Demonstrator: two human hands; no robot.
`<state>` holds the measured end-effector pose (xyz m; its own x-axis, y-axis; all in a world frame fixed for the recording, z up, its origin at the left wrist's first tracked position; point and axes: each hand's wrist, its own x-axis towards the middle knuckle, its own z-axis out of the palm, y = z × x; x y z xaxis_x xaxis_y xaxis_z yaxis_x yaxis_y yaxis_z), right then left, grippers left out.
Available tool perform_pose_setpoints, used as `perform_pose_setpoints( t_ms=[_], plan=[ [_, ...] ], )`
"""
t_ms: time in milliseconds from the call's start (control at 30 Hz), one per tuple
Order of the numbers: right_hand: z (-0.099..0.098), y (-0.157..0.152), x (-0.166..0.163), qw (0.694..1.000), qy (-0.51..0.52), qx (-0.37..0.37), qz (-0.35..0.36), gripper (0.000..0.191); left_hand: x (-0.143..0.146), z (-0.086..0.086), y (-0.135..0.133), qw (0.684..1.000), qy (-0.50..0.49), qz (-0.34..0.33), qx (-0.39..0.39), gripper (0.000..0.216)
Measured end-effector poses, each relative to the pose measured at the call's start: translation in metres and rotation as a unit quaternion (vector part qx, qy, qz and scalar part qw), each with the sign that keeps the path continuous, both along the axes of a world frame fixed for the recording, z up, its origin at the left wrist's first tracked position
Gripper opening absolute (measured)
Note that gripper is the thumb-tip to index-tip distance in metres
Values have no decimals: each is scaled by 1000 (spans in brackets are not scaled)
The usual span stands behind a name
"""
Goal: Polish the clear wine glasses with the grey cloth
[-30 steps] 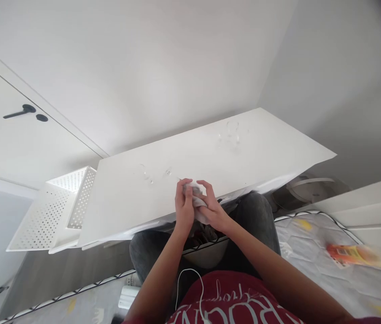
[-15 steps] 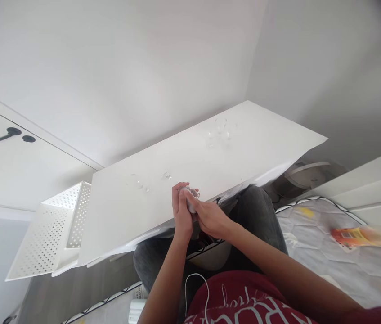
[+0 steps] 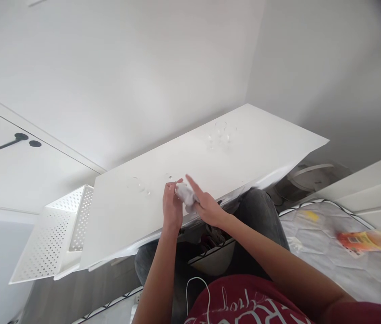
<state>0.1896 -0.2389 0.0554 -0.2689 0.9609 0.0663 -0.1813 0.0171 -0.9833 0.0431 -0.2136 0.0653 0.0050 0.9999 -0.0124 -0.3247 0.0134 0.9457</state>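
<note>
Both my hands meet over the near edge of a white board (image 3: 251,148) that lies across my lap. My left hand (image 3: 172,208) and my right hand (image 3: 203,204) together hold a small crumpled white wad (image 3: 185,193), a tissue or cloth. The left fingers pinch its left end. My right hand grips it from below with the index finger stretched out over it. Small clear droplets or transparent bits (image 3: 220,132) lie on the board at the far right, and others (image 3: 139,185) left of my hands.
A white perforated basket (image 3: 47,234) sits at the board's left end. A white door with a black handle (image 3: 16,140) is at the left. A patterned mattress (image 3: 345,261) with an orange packet (image 3: 365,240) lies at the right. A white cable (image 3: 193,288) hangs by my red shirt.
My hands have lifted slightly and moved onto the board with the wad. The right index finger has stretched out. The camera has shifted a little.
</note>
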Motion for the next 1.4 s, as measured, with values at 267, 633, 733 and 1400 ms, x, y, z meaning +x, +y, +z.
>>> perform_pose_setpoints(
  t_ms=[267,633,733,1400],
  plan=[
    [10,-11,-9,927,310,-208,30,81,19,-4,-13,994,-63,43,78,30],
    [7,-6,12,844,467,-265,4,65,-7,-16,-5,989,-49,33,135,35],
    [4,0,16,858,445,-248,-61,62,-6,-19,-4,982,-45,111,143,33],
    [-3,27,-1,953,237,-161,-103,52,14,-35,-23,975,116,80,174,10]
  ],
)
